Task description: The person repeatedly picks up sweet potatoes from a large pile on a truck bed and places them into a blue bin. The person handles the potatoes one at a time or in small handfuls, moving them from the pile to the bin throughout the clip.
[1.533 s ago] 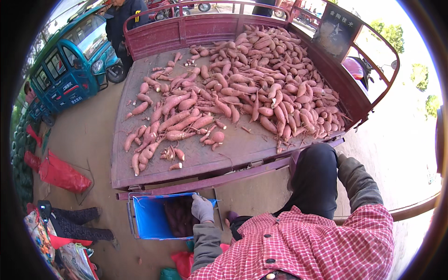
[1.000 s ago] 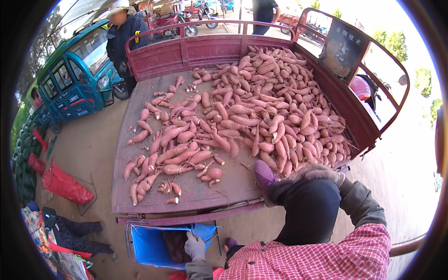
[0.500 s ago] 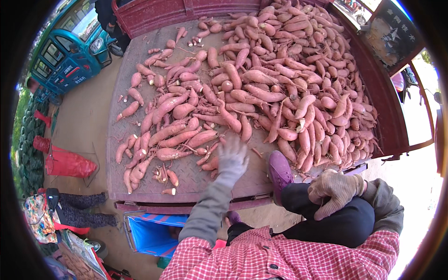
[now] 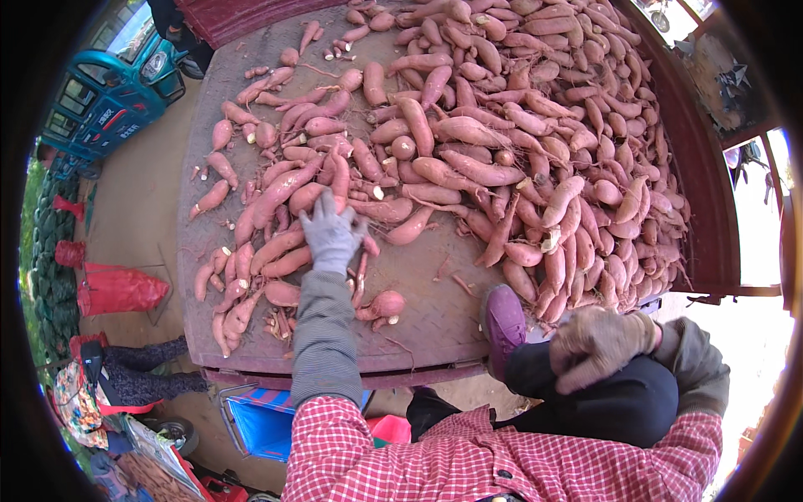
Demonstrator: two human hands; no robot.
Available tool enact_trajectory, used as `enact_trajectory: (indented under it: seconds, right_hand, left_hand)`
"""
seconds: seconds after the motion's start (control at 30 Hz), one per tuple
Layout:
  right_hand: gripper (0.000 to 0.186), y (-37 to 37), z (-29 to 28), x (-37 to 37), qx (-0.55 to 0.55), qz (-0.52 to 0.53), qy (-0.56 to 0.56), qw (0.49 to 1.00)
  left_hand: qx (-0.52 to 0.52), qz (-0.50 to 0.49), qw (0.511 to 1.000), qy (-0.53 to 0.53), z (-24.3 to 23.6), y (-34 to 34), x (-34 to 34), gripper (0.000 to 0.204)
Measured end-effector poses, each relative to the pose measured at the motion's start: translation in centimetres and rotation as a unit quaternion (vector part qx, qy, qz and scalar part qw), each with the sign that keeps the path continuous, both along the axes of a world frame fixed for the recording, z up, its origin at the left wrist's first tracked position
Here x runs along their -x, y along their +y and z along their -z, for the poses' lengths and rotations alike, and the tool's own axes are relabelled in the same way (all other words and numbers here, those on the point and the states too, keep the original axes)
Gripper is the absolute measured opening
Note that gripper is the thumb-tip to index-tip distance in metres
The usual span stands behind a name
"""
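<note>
My left hand (image 4: pixel 332 236), in a grey glove, reaches over the truck bed with its fingers spread. Its fingertips touch the lower end of a sweet potato (image 4: pixel 340 174) in the looser left-hand group. Nearer me, beside my left forearm, lies a short, thick sweet potato (image 4: pixel 386 304) with pale cut ends around it. My right hand (image 4: pixel 600 345), in a brown glove, rests on my raised knee with its fingers curled in. Whatever it may hold is hidden. A large heap of sweet potatoes (image 4: pixel 535 125) covers the right and far parts of the bed.
The bed's metal floor (image 4: pixel 435 335) ends at a near edge, where my purple shoe (image 4: pixel 504 326) is propped. Below stands a blue-lined container (image 4: pixel 263 422). Off to the left are a red sack (image 4: pixel 125 289), a teal vehicle (image 4: pixel 109 105) and another person's legs (image 4: pixel 155 376).
My left hand has moved left and farther away, onto the looser sweet potatoes. Some near it lie differently now. My right hand stays on the knee, and the view has shifted slightly.
</note>
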State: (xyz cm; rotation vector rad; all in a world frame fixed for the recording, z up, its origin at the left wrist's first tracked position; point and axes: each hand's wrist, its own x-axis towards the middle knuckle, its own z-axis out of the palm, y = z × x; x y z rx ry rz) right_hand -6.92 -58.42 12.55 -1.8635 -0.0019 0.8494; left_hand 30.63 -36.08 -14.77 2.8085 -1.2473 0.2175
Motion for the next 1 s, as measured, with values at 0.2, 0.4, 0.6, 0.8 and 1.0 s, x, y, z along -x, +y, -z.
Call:
enact_trajectory:
  seconds: [0.2,0.4,0.6,0.8,1.0]
  right_hand:
    - [0.031,-6.3,10.5,-8.3,0.372,0.047,-0.337,0.864]
    - [0.045,-8.0,16.1,-19.7,0.617,0.037,-0.252,0.745]
    - [0.048,-6.5,18.4,-23.1,0.601,-0.015,-0.214,0.770]
    - [0.027,-11.3,19.3,-21.3,0.098,0.238,-0.238,0.937]
    - [0.042,-8.6,17.3,-21.7,0.311,0.212,-0.202,0.904]
  left_hand:
    - [-0.005,-0.056,0.996,0.069,-0.3,0.0,0.0,0.035]
    - [0.165,-0.027,0.985,0.040,-3.4,4.2,6.8,0.046]
    - [0.321,-0.084,0.903,0.273,-0.4,5.5,15.5,0.042]
    - [0.539,-0.193,0.473,0.670,-0.4,0.1,18.6,0.028]
    - [0.563,-0.213,0.325,0.730,1.2,-2.1,17.9,0.037]
